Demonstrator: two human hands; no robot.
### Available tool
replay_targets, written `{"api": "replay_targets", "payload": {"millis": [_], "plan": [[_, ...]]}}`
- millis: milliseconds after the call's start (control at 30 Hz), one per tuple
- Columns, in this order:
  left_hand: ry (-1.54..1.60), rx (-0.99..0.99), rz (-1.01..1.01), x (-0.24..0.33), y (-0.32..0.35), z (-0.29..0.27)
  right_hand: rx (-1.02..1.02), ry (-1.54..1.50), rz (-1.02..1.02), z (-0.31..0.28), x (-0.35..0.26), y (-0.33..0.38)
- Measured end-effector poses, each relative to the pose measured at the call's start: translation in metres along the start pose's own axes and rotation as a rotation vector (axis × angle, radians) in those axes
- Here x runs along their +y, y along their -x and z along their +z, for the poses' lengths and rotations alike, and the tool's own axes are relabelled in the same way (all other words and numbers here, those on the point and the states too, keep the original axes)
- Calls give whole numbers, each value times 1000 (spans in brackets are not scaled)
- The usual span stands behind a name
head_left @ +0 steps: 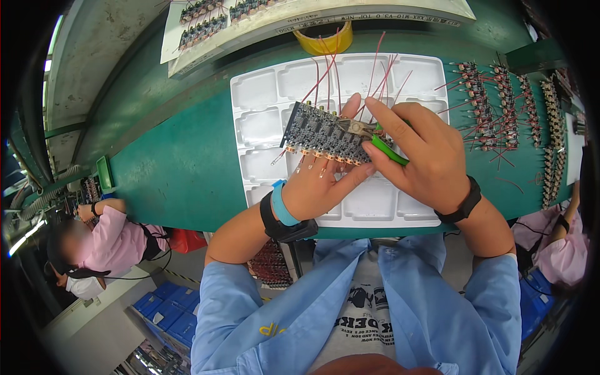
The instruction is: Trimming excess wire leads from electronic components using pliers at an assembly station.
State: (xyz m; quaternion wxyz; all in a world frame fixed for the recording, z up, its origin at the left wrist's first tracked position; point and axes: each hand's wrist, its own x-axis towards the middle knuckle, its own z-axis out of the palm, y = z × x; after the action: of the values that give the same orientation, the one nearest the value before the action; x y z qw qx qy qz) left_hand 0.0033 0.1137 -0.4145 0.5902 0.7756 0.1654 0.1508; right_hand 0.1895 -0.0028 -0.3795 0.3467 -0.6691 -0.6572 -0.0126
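Note:
My left hand (322,181) holds a dark circuit board panel (322,132) from below, tilted over a white compartment tray (262,94); thin red wires rise from the panel's far edge. My right hand (425,153) grips green-handled cutting pliers (382,145), their metal jaws resting on the panel's right part. Both wrists wear dark bands, and the left one also has a blue strap.
The green bench (181,169) carries rows of small wired boards (494,106) on the right, a yellow tape roll (325,40) behind the tray, and a white sheet with more boards (206,25) at the back. Two people in pink sit at the left (106,234) and right (562,250).

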Motion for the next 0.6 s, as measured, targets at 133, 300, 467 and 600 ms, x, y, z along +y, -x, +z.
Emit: {"api": "replay_targets", "payload": {"millis": [133,300,467,600], "plan": [[-6,8,1,-2,0,0,-9,0,10,2,-1,1],[-39,21,13,-2,0,0,13,10,-4,2,-2,0],[-116,62,56,0,3,4,52,18,-28,3,-3,-2],[-100,42,36,0,1,1,-5,29,-3,1,-5,0]]}}
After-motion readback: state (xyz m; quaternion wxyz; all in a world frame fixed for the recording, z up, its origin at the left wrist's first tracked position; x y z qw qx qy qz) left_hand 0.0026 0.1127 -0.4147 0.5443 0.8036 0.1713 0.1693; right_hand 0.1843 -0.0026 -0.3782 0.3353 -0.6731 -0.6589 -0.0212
